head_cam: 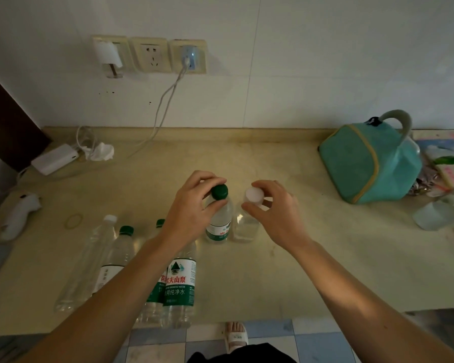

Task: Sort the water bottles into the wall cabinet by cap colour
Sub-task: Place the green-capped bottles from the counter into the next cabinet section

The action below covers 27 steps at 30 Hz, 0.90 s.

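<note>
Now both of my hands are on bottle necks near the middle of the table [325, 258]. My left hand [192, 205] has its grip curled round the neck of the green-capped bottle [219, 218], just under the cap. My right hand [273, 213] pinches the neck of the white-capped bottle [248, 221] with thumb and fingers. These two bottles stand upright, just beside each other, maybe touching. The wall cabinet is not in view, so I cannot say where each colour must go.

More bottles [180, 284] wait at the front left, partly hidden under my left forearm, and one clear bottle with white cap [89, 260] is among them.

I think the risk is in the lift. Both grips are high and narrow, so a heavy bottle can swing or slip down through the fingers. Also my left forearm passes close over the waiting bottles and could knock them off the front edge.
</note>
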Motion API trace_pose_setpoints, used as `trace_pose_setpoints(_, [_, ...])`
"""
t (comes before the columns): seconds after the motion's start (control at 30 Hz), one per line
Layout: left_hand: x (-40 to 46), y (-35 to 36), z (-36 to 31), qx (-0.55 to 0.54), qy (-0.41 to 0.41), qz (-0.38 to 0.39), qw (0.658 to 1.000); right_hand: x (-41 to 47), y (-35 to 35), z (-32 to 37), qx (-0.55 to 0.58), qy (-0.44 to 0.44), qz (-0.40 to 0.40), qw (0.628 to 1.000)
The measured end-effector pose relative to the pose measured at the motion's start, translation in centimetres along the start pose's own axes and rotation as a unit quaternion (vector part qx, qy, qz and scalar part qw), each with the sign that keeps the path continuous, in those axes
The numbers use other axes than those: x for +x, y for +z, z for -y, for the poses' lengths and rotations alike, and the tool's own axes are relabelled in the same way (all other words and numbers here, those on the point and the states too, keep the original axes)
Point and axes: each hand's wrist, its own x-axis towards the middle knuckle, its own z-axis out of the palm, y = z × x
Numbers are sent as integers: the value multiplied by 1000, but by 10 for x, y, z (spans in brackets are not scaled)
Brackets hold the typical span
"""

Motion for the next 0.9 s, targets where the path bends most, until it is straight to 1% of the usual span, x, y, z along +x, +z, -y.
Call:
trace_pose_setpoints(0.1, [-2, 0, 2, 9, -11, 16, 1000, -1, 1, -3, 3, 10, 12, 1000])
trace_pose_setpoints(0.23, [-6, 0, 9, 3, -38, 58, 998, -4, 3, -15, 28, 49, 45, 997])
trace_pose_setpoints(0.3, [-12, 2, 19, 7, -75, 87, 993, -7, 6, -26, 44, 75, 66, 994])
trace_pose_setpoints(0.37, [-19, 10, 30, 11, -124, 98, 987, -10, 11, -38, 57, 105, 87, 989])
trace_pose_setpoints(0.47, [-32, 30, 45, -19, -189, 85, 978, -14, 20, -56, 79, 136, 112, 981])
trace_pose_setpoints(0.57, [-42, 49, 57, -27, -229, 56, 972, -12, 29, -69, 86, 147, 130, 977])
trace_pose_setpoints(0.7, [-42, 62, 65, -28, -254, 20, 967, -6, 38, -82, 104, 151, 142, 973])
trace_pose_setpoints(0.9, [-44, 65, 67, -42, -261, -8, 964, -12, 44, -86, 123, 163, 113, 972])
